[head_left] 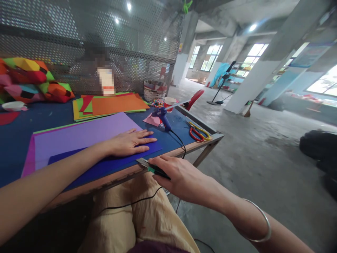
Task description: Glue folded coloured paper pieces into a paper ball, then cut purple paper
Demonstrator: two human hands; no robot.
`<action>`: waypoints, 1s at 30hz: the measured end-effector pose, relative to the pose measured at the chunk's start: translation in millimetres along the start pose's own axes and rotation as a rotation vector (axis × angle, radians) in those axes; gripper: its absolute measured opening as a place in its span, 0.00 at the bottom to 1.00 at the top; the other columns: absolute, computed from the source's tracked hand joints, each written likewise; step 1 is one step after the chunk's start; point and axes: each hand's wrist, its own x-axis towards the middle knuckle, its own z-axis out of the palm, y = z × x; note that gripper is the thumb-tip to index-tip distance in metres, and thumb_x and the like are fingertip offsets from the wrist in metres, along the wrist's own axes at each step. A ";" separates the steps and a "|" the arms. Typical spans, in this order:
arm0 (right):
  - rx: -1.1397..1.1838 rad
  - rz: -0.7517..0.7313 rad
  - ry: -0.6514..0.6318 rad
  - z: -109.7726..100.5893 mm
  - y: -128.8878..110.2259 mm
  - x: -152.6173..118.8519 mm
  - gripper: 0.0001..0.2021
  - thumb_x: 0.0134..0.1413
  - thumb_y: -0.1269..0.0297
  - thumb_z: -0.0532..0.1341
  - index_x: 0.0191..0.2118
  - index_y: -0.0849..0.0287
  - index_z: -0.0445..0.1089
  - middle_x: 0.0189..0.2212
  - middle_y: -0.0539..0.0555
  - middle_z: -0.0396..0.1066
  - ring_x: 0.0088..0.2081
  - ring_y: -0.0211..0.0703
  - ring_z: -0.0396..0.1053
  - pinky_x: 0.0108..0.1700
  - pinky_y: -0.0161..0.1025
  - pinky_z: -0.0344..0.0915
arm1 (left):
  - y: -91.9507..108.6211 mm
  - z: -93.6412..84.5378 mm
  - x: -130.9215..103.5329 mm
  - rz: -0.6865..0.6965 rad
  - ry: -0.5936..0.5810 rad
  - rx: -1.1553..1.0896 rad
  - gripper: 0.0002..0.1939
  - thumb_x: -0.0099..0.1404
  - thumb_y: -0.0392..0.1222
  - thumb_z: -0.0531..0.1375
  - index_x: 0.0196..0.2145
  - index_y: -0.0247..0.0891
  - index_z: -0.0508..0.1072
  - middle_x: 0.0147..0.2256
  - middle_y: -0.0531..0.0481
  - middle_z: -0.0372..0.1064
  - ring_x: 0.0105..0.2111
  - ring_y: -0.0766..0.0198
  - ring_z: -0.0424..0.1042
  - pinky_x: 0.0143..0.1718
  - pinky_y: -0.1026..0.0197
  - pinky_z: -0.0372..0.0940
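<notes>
My left hand (129, 142) lies flat, fingers stretched to the right, pressing on a dark blue sheet (102, 165) and the edge of a light purple sheet (79, 135) beneath it. Magenta and green edges of other sheets show under the purple one. My right hand (173, 172) is closed around a utility knife (156, 171) with a green and black handle. Its blade is out and points left, at the table's front edge near the blue sheet's right corner.
A blue glue gun (163, 117) with a cord stands beyond my hands, near a pink scrap (152, 120). Scissors (199, 132) with red and yellow handles lie at the table's right corner. Behind are orange and green sheets (116, 104), a basket (154, 91) and a paper cup (170, 102).
</notes>
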 end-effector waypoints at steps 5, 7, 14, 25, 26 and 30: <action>-0.023 -0.007 -0.024 -1.1 -4.8 6.5 0.12 0.70 0.64 0.60 0.55 0.61 0.71 0.48 0.60 0.77 0.47 0.50 0.75 0.45 0.41 0.65 | 2.3 -2.1 -0.1 -0.006 -0.022 0.005 0.30 0.78 0.59 0.45 0.73 0.55 0.53 0.77 0.52 0.38 0.76 0.53 0.38 0.73 0.40 0.33; -0.018 -0.012 -0.043 -1.0 -6.7 7.5 0.13 0.70 0.65 0.60 0.55 0.61 0.71 0.48 0.60 0.77 0.47 0.50 0.75 0.45 0.42 0.65 | 2.0 -1.7 0.2 -0.007 -0.021 0.006 0.30 0.78 0.59 0.45 0.73 0.55 0.53 0.77 0.52 0.37 0.76 0.53 0.38 0.73 0.40 0.33; -0.011 -0.021 -0.035 1.0 -10.6 7.4 0.13 0.70 0.65 0.60 0.56 0.61 0.70 0.49 0.60 0.77 0.47 0.48 0.75 0.44 0.41 0.64 | 3.9 -1.8 0.5 0.001 -0.017 0.002 0.30 0.78 0.59 0.46 0.73 0.54 0.54 0.76 0.50 0.39 0.76 0.53 0.38 0.73 0.40 0.33; 0.002 -0.071 -0.020 6.3 -16.0 11.3 0.12 0.68 0.67 0.60 0.54 0.59 0.69 0.45 0.57 0.75 0.41 0.44 0.73 0.40 0.39 0.62 | 0.7 1.6 2.0 0.009 -0.003 -0.001 0.30 0.78 0.60 0.46 0.73 0.54 0.55 0.76 0.49 0.39 0.76 0.53 0.39 0.73 0.39 0.33; -0.006 -0.080 -0.022 7.2 -16.4 12.7 0.12 0.67 0.68 0.60 0.54 0.60 0.69 0.45 0.57 0.75 0.41 0.44 0.73 0.39 0.39 0.61 | 0.3 2.3 2.3 0.012 0.002 -0.005 0.30 0.78 0.60 0.46 0.73 0.55 0.55 0.76 0.50 0.40 0.76 0.52 0.39 0.73 0.39 0.34; -0.033 -0.078 -0.051 8.1 -19.8 17.0 0.13 0.67 0.67 0.61 0.54 0.61 0.70 0.45 0.59 0.76 0.40 0.45 0.73 0.38 0.39 0.60 | 0.9 2.6 2.7 0.027 0.015 -0.004 0.31 0.77 0.63 0.45 0.72 0.56 0.55 0.76 0.49 0.41 0.76 0.51 0.41 0.72 0.38 0.35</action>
